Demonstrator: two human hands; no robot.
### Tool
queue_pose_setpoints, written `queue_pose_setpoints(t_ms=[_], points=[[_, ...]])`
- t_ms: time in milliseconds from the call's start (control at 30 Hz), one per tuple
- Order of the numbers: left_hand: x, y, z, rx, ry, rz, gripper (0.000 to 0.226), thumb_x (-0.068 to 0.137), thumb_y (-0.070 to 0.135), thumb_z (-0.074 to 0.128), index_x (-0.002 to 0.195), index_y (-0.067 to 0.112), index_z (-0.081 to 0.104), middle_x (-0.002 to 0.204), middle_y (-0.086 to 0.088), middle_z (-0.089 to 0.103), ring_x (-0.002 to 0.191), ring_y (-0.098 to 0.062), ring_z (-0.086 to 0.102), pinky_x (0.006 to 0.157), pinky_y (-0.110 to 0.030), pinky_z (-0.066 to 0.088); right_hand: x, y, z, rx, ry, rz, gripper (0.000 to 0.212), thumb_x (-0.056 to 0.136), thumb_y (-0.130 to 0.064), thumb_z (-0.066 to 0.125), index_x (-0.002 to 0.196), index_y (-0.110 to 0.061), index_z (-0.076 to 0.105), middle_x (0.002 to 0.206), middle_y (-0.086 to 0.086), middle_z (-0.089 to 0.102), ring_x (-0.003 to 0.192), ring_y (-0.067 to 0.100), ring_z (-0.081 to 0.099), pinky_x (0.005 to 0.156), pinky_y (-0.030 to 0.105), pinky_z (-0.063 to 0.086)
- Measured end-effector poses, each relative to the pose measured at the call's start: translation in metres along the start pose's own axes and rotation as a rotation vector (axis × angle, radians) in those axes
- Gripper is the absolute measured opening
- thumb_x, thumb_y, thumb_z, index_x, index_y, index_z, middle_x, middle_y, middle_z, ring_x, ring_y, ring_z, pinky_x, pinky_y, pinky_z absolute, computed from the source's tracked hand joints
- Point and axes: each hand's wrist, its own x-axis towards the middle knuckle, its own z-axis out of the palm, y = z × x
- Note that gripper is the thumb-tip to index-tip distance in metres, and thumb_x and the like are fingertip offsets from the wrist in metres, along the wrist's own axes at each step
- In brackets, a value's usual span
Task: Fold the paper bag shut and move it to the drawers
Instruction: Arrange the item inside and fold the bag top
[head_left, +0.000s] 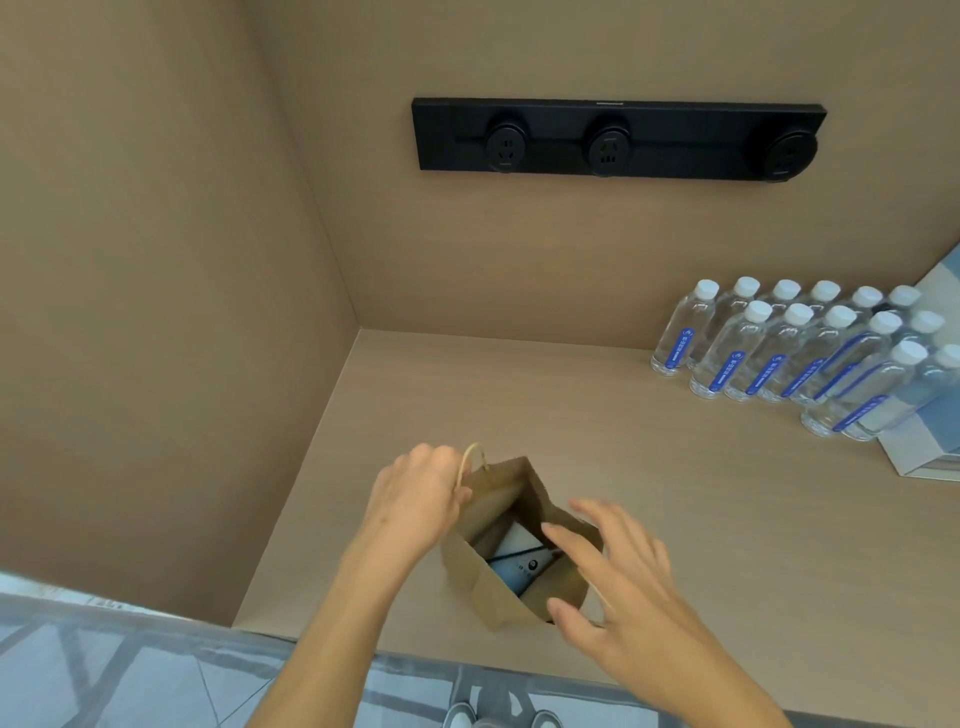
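Note:
A small brown paper bag (483, 592) stands upright and open on the wooden counter (649, 509), near its front edge. Inside it I see a white and blue box with a dark cord across it. My left hand (415, 499) is closed on the bag's far-left rim beside the twine handle (470, 462). My right hand (618, 577) hovers over the bag's right side with fingers spread, its fingertips at the rim; it holds nothing. No drawers are in view.
Several clear water bottles (789, 353) with white caps stand in rows at the back right, beside a white and blue box (924, 447). A black socket strip (618, 140) hangs on the back wall. A side wall closes the left.

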Motion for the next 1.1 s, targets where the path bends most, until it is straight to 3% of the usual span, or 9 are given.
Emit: queue_pose_setpoints(t_ms=[200, 300, 433, 533, 667, 733, 867, 1000, 1100], points=[[0.0, 0.024, 0.005, -0.227, 0.22, -0.171, 0.023, 0.081, 0.005, 0.054, 0.086, 0.024, 0.043, 0.084, 0.002, 0.058, 0.072, -0.027, 0.054, 0.06, -0.038, 0.045, 0.007, 0.003, -0.014, -0.006, -0.226, 0.01, 0.072, 0.079, -0.076, 0.037, 0.137, -0.034, 0.045, 0.123, -0.024, 0.036, 0.104, 0.009, 0.037, 0.083, 0.022, 0.033], [-0.007, 0.023, 0.005, -0.45, 0.183, -0.198, 0.035, 0.074, -0.006, 0.042, 0.088, 0.025, 0.032, 0.088, 0.001, 0.051, 0.074, -0.026, 0.05, 0.06, -0.038, 0.04, 0.008, -0.008, -0.012, 0.059, -0.106, 0.06, 0.04, 0.095, -0.058, 0.027, 0.101, -0.032, 0.057, 0.091, -0.015, 0.051, 0.086, 0.017, 0.056, 0.067, 0.028, 0.042], [-0.025, 0.017, 0.011, -0.486, 0.109, -0.075, 0.03, 0.074, -0.01, 0.042, 0.073, 0.019, 0.049, 0.105, 0.007, 0.052, 0.093, -0.019, 0.05, 0.07, -0.027, 0.034, 0.014, -0.018, -0.006, 0.04, 0.037, 0.235, 0.036, 0.097, -0.05, 0.035, 0.071, -0.026, 0.043, 0.068, -0.006, 0.058, 0.066, 0.019, 0.058, 0.056, 0.031, 0.046], [-0.038, 0.015, 0.014, -0.255, 0.042, -0.121, 0.021, 0.091, 0.018, 0.044, 0.092, 0.025, 0.064, 0.12, 0.01, 0.054, 0.102, -0.019, 0.055, 0.075, -0.029, 0.038, 0.02, -0.02, -0.005, 0.035, 0.03, 0.282, 0.027, 0.094, -0.047, 0.046, 0.075, -0.029, 0.041, 0.067, -0.005, 0.06, 0.066, 0.022, 0.06, 0.054, 0.034, 0.047], [-0.055, 0.013, 0.011, -0.162, -0.06, -0.249, 0.038, 0.084, 0.055, 0.05, 0.108, 0.026, 0.057, 0.11, 0.008, 0.06, 0.089, -0.024, 0.061, 0.067, -0.034, 0.042, 0.02, -0.019, -0.003, -0.004, -0.044, 0.322, 0.021, 0.089, -0.035, 0.056, 0.077, -0.026, 0.042, 0.073, 0.001, 0.061, 0.072, 0.028, 0.061, 0.057, 0.036, 0.05], [-0.066, 0.009, 0.013, -0.195, -0.078, -0.224, 0.034, 0.086, 0.038, 0.055, 0.118, 0.03, 0.048, 0.122, 0.009, 0.056, 0.097, -0.027, 0.062, 0.075, -0.038, 0.048, 0.018, -0.018, -0.003, -0.034, -0.046, 0.314, 0.005, 0.086, -0.023, 0.051, 0.084, -0.026, 0.047, 0.071, 0.002, 0.059, 0.068, 0.028, 0.06, 0.054, 0.036, 0.049], [-0.076, 0.0, 0.018, -0.374, -0.075, -0.174, 0.067, 0.079, -0.001, 0.042, 0.133, 0.038, 0.036, 0.139, 0.013, 0.045, 0.113, -0.027, 0.056, 0.091, -0.041, 0.048, 0.016, -0.019, -0.005, -0.086, -0.03, 0.337, 0.024, 0.079, -0.01, 0.045, 0.096, -0.022, 0.057, 0.077, -0.002, 0.051, 0.071, 0.027, 0.055, 0.055, 0.036, 0.047], [-0.078, 0.012, 0.022, -0.453, -0.127, -0.142, 0.078, 0.077, -0.003, 0.041, 0.14, 0.038, 0.023, 0.149, 0.018, 0.03, 0.121, -0.027, 0.05, 0.099, -0.04, 0.044, 0.015, -0.019, -0.011, -0.227, 0.126, 0.189, 0.031, 0.069, -0.004, 0.066, 0.097, -0.016, 0.066, 0.098, 0.007, 0.051, 0.089, 0.028, 0.048, 0.069, 0.036, 0.048], [-0.076, 0.016, 0.024, -0.503, -0.135, -0.163, 0.081, 0.078, -0.001, 0.042, 0.143, 0.039, 0.014, 0.151, 0.016, 0.024, 0.121, -0.026, 0.048, 0.095, -0.035, 0.041, 0.018, -0.016, -0.022, -0.036, 0.133, -0.027, 0.036, 0.083, -0.019, 0.066, 0.116, -0.032, 0.057, 0.116, -0.01, 0.047, 0.108, 0.002, 0.044, 0.09, 0.021, 0.038]])
